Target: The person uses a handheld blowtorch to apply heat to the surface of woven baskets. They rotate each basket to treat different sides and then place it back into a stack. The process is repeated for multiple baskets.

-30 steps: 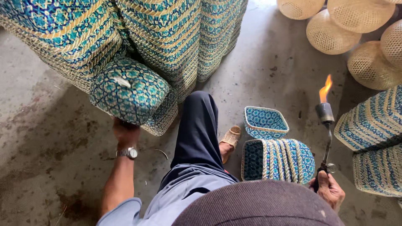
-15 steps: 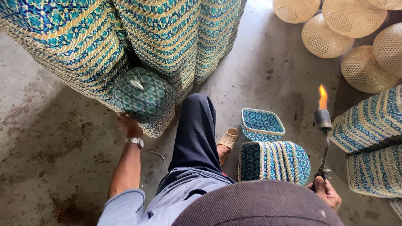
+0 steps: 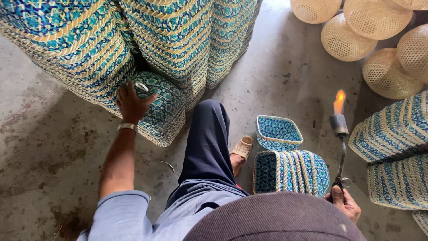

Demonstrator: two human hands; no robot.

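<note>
A blue-and-green woven basket [image 3: 162, 109] is lying on its side on the concrete floor [image 3: 53, 147], wedged against the foot of tall stacks of matching woven baskets [image 3: 133, 40]. The left hand [image 3: 131, 101] is pressing flat on its top, fingers spread and not closed around anything. The right hand [image 3: 344, 203] is clenching the handle of a gas torch [image 3: 341, 147], which is standing upright and burning with an orange flame. A small square woven basket [image 3: 278, 132] is sitting just beside a row of woven lids [image 3: 292, 173].
</note>
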